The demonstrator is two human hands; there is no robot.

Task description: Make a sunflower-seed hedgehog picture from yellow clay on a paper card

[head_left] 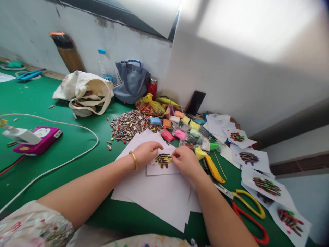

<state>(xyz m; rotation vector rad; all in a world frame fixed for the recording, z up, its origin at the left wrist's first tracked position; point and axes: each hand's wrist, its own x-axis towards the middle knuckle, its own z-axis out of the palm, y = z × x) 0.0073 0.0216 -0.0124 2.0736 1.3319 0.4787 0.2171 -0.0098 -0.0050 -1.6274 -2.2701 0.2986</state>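
Observation:
A small white card point(154, 170) lies on a stack of white paper sheets point(154, 192). On the card is a hedgehog-like figure point(163, 159) of yellow clay, with striped sunflower seeds on its back and brown feet. My left hand point(147, 152), a gold bangle at its wrist, rests on the card's upper left with fingers curled; whatever is under them is hidden. At the figure's right end, my right hand point(186, 161) has thumb and index finger pinched together. Anything between those fingertips is too small to make out.
Behind the paper lie a heap of sunflower seeds point(131, 124) and several packets of coloured clay point(167, 136). To the right are a yellow cutter point(214, 169), scissors point(248, 202) and several finished seed-picture cards point(248, 157). A white cable point(64, 164) crosses the left side.

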